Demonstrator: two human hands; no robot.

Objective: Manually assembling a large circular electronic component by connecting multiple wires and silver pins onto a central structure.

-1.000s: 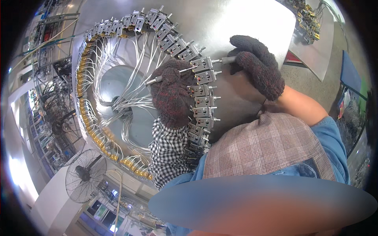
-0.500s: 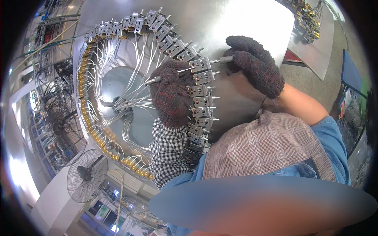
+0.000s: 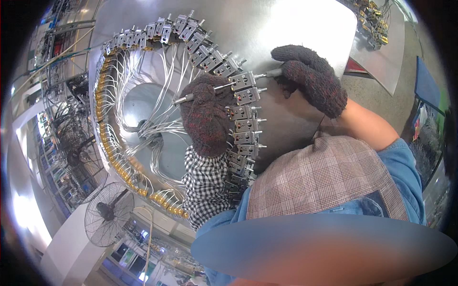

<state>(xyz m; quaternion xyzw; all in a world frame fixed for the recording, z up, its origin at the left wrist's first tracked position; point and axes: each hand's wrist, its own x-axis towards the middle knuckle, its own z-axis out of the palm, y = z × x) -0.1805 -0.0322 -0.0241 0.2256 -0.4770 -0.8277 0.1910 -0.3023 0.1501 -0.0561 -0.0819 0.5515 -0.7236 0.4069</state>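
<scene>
Both my gloved hands are closed: left hand [image 3: 207, 119] around a slim metal driver [image 3: 183, 99], right hand [image 3: 317, 78] around a grey cylindrical tool [image 3: 275, 72]. Between them sits one slotted metal bracket [image 3: 243, 81]; off-axis pressure could make either slip, perhaps snagging white wires [image 3: 164, 78].

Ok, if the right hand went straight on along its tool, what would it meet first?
Probably the pin of the block left of the grey tool in the right hand; I can't tell whether tool and pin touch.
</scene>
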